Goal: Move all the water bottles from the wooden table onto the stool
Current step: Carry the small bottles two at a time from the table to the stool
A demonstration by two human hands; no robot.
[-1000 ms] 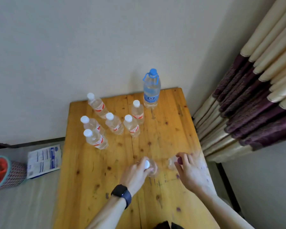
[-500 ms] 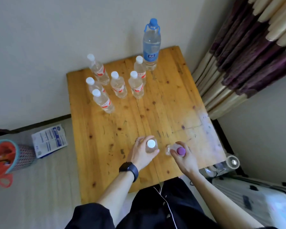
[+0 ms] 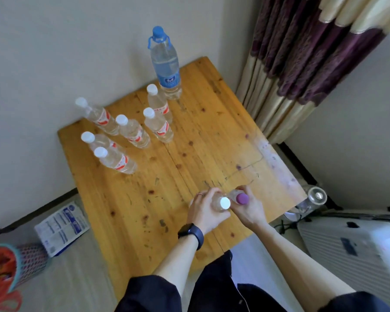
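Pickup step, I'm guessing: left hand [image 3: 204, 209] is curling round a white-capped bottle [image 3: 223, 203], right hand [image 3: 249, 210] is gripping a purple-capped bottle [image 3: 241, 198] near the front edge of the counter [image 3: 126, 221], the other bottles [image 3: 133, 134] are waiting at the back, and next these two are needing a lift over to the stool, which isn't in view.

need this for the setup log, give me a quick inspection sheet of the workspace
surface: wooden table, scuffed and pen-marked
job's things: six small bottles and a tall blue-capped bottle stand at the far side; stool not in view
clutter: nothing seen
grippers: left hand grips a white-capped bottle; right hand grips a purple-capped bottle
cables: dark cord on the floor beside the suitcase
surroundings: curtain, paper packet, red mesh basket
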